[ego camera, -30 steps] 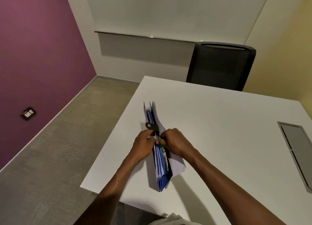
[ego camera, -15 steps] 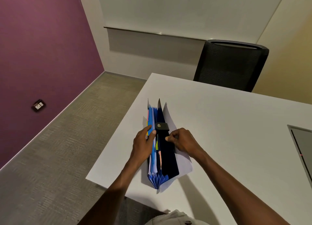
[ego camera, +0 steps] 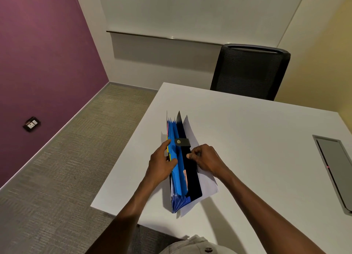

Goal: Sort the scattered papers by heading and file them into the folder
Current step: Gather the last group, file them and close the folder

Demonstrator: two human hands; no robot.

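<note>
Two hands are spreading the folder [ego camera: 179, 166] on the surface [ego camera: 257, 149]: left hand [ego camera: 162, 163] flat, bracing dividers; right hand [ego camera: 204, 158] pinching the dark flap back, exposing pockets.

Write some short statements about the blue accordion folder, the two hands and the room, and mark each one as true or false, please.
1. The blue accordion folder stands on the white table. True.
2. The left hand is flat on the table, away from the folder. False: its fingers rest against the folder's blue dividers.
3. The right hand pinches the folder's black cover. True.
4. The black mesh chair stands at the table's far side. True.
5. The folder's black snap tab is fastened shut. False: it lies loose across the open top.
6. White paper sheets are scattered on the floor. False: they lean against the folder's right side.
</note>
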